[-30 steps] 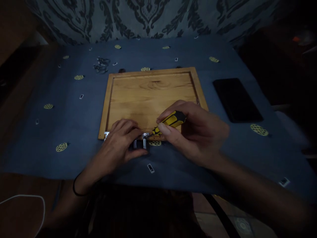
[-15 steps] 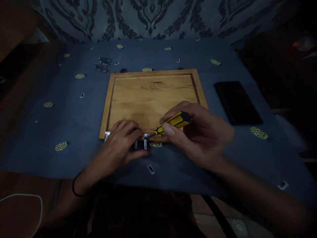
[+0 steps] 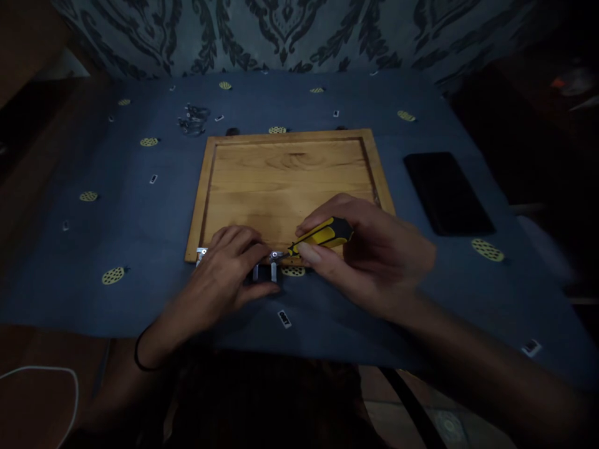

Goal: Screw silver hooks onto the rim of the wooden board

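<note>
A framed wooden board [image 3: 290, 174] lies flat on the table. Along its near edge sits a shiny metal bracket [image 3: 274, 268] with a cross-head screw; two prongs stick out toward me. My left hand [image 3: 229, 262] covers much of it, fingers on top and thumb below, pressing it to the edge. At the left near corner a metal piece [image 3: 202, 252] peeks out beside that hand. In my right hand [image 3: 374, 249] is a yellow and black screwdriver [image 3: 322, 237], held low and slanted. Its tip meets the bracket near the screw; exact contact is too dark to make out.
The blue tablecloth [image 3: 116, 231] has a pineapple print. Several loose metal parts [image 3: 193, 120] lie beyond the board's far left corner. A black phone-like slab [image 3: 448, 193] lies to the right. Patterned fabric [image 3: 285, 37] rises behind the table.
My right hand and the screwdriver have shifted slightly left and down, with the handle a little lower. My left hand stays nearly in place on the bracket.
</note>
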Tool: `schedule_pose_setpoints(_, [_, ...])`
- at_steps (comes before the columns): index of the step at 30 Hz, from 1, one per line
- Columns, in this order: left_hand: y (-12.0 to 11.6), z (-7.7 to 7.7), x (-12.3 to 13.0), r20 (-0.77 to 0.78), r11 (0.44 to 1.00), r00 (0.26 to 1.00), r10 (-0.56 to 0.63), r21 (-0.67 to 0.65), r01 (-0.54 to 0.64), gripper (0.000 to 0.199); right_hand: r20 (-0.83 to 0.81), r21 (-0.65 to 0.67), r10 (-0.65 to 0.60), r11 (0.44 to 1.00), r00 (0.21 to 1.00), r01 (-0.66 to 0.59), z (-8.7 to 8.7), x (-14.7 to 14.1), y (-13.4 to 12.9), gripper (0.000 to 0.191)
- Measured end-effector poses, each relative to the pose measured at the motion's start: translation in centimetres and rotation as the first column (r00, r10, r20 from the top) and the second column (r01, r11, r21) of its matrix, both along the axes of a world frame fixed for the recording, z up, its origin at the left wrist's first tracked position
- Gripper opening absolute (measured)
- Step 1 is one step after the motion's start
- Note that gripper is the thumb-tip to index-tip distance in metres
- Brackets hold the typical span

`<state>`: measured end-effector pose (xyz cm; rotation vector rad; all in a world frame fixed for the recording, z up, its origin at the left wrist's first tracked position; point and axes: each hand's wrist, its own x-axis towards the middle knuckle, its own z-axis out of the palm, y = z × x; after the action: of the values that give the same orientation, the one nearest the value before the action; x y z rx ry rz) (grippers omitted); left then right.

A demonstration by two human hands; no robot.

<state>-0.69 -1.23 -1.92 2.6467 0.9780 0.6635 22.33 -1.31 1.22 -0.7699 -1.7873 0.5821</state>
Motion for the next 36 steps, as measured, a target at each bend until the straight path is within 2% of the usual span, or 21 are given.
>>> schedule_pose_setpoints(5, [0.0,-0.1,0.0,-0.008,1.000,1.000,0.021,0.001,-0.021,0.033,0.025,-0.105,0.104,0.989,0.994,-0.101,0.8,0.4,0.2,0.016])
schedule_pose_setpoints(9, [0.0,-0.3,0.0,-0.004,0.999,0.999,0.037,-0.006,-0.037,0.032,0.088,-0.067,0.154,0.987,0.984,-0.149,1.3,0.7,0.6,0.013])
schedule_pose_setpoints(15, [0.1,-0.3,0.0,0.028,0.999,1.000,0.004,0.054,-0.005,0.035,0.128,-0.004,0.118,0.993,0.985,-0.118,1.0,0.8,0.8,0.010])
schedule_pose_setpoints(27, [0.0,-0.1,0.0,0.018,1.000,1.000,0.004,0.025,-0.004,0.031,0.183,0.011,0.031,0.999,0.983,-0.034,1.0,0.6,0.3,0.016])
schedule_pose_setpoints(36, [0.1,-0.2,0.0,-0.001,1.000,1.000,0.011,-0.013,-0.011,0.031,0.194,0.087,-0.027,0.996,0.981,0.010,0.8,0.1,0.3,0.017])
